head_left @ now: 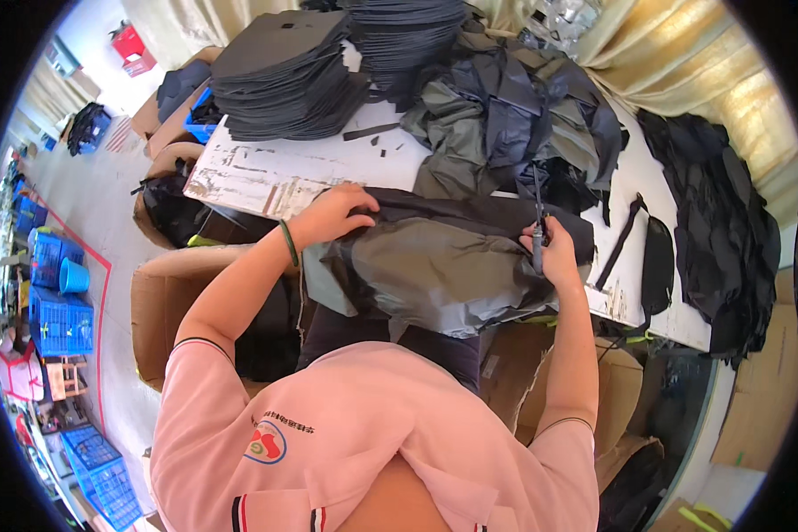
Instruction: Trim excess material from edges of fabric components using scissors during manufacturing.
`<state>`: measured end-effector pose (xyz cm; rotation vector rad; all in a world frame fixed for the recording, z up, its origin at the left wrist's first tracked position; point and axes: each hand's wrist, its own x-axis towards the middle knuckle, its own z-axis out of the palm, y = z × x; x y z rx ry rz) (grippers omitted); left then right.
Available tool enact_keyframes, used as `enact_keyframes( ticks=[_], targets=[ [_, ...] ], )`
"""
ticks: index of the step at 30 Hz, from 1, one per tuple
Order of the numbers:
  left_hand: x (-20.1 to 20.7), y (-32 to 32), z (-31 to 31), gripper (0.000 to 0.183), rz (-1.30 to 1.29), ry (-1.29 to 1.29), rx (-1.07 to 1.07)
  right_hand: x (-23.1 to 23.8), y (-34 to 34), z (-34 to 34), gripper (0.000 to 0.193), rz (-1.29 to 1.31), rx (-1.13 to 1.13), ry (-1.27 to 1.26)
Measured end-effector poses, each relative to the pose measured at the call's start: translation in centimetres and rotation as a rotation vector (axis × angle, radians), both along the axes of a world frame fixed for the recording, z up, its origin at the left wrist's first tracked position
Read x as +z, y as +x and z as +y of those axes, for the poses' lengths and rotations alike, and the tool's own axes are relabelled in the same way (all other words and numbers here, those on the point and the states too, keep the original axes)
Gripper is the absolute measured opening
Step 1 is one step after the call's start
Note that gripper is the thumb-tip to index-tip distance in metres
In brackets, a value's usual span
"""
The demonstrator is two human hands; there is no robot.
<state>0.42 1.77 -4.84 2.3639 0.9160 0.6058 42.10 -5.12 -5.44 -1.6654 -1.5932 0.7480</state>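
Observation:
A dark piece of coated cloth [434,266], black along its far edge and shiny olive-grey elsewhere, spreads over the table's near edge and hangs toward my lap. My left hand [337,215] lies at its upper left corner, fingers curled down onto the cloth. At the cloth's right end, my right hand [554,248] is closed around a slim scissors-like tool [537,246] with a grey handle and a long thin dark tip pointing away from me. Its exact kind is hard to make out. Both hands touch the cloth.
The white worktable [248,164] bears stacked dark sheets [279,75], another dark stack [403,44] and a crumpled cloth heap [514,106]. A strapped black piece [656,266] and a dark pile [718,213] lie right. Cardboard boxes [164,306] stand below; blue crates [62,319] line the left.

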Motion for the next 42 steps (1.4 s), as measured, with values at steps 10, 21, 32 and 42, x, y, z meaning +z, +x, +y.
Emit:
enact_keyframes(
  ticks=[10, 21, 32, 42],
  targets=[
    [-3.9, -0.4, 0.2, 0.013, -0.047, -0.382, 0.142, 0.8, 0.7, -2.7, 0.032, 0.003, 0.035, -0.089],
    [-2.5, -0.9, -1.3, 0.020, 0.036, -0.361, 0.011, -1.2, 0.2, -2.3, 0.034, 0.015, 0.054, -0.119],
    [-2.3, -0.9, -2.0, 0.023, 0.199, -0.409, 0.047, 1.2, 0.6, -3.0, 0.025, 0.131, 0.052, -0.171],
    [-1.4, -1.3, -2.3, 0.040, 0.512, -0.457, -0.051, 1.3, -0.3, -3.5, 0.024, 0.105, 0.075, -0.203]
  ],
)
